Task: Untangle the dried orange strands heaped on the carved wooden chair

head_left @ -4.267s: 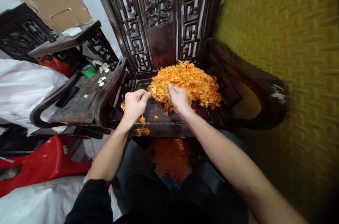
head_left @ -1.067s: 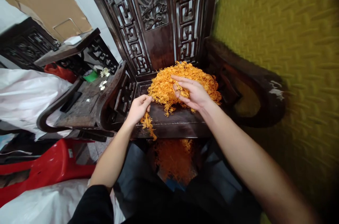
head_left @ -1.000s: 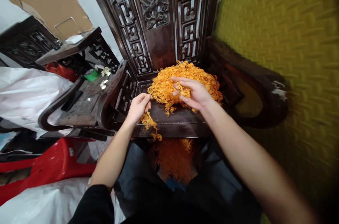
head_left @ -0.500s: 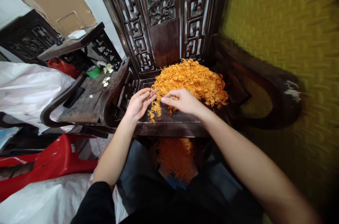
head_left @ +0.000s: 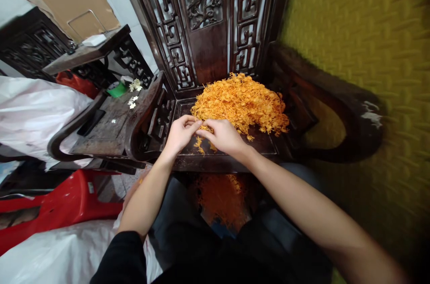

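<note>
A mound of orange, stringy sprigs with small flower-like ends (head_left: 240, 102) lies on the seat of a dark carved wooden chair (head_left: 264, 139). At its near left edge, my left hand (head_left: 181, 134) is closed in a pinch on an orange sprig (head_left: 199, 145), part of which dangles below the fingers. My right hand (head_left: 224, 135) is also closed, thumb and fingers meeting at the same sprig. The fingertips of both hands nearly touch. Exactly where the sprig is gripped is hidden by the fingers.
More orange sprigs (head_left: 221, 199) sit low between my legs. To the left are a second wooden chair (head_left: 104, 136) with green tape (head_left: 117, 90) and pale bits on it, a red plastic stool (head_left: 72, 199) and white sacks (head_left: 36, 114). The chair's armrest (head_left: 356, 109) curves around on the right.
My hands have come together, the right moving left to meet the left at the sprig. The left fingers have closed in more, and less of the sprig hangs in view.
</note>
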`<state>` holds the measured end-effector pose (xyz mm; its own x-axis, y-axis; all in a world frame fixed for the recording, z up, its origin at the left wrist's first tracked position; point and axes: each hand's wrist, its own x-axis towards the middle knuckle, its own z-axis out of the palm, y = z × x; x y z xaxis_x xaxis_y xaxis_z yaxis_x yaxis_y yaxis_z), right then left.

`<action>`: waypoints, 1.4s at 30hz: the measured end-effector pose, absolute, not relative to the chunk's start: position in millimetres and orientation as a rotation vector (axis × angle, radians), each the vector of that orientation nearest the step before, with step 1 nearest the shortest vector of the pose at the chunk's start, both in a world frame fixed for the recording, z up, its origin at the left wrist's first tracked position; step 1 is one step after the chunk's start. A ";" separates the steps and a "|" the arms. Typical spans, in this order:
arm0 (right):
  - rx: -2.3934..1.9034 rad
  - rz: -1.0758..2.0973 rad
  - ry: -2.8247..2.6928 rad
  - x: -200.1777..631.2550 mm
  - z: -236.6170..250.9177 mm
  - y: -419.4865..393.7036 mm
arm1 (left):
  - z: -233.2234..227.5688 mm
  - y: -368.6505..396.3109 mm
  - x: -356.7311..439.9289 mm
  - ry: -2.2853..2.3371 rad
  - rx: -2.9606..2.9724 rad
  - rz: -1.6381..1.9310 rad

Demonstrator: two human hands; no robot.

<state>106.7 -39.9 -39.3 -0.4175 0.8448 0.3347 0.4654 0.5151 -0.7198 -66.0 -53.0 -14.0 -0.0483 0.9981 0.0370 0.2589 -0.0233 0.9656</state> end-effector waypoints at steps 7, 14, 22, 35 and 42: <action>-1.089 0.514 -2.202 96.5 -31.5 -49.8 | -17.7 -50.8 -61.4 1.626 1.597 1.208; -1.041 0.593 -1.968 99.5 -22.7 -49.8 | -4.8 -35.3 -57.5 1.862 1.925 1.405; -0.782 1.528 -1.409 140.7 -13.8 -44.2 | -16.1 -2.0 -109.7 1.722 1.194 1.600; -0.682 1.863 -0.953 124.0 -28.6 -35.7 | -13.4 -25.4 -71.2 1.177 1.085 1.538; -0.783 1.602 -1.309 87.3 -38.3 -52.2 | -10.2 -46.5 -44.5 1.071 1.093 1.534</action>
<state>87.3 -52.2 -38.3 -0.3982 0.9150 0.0644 -0.2453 -0.0386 -0.9687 -44.5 -46.5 -10.2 -0.1639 0.9753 0.1481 -0.1964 -0.1794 0.9640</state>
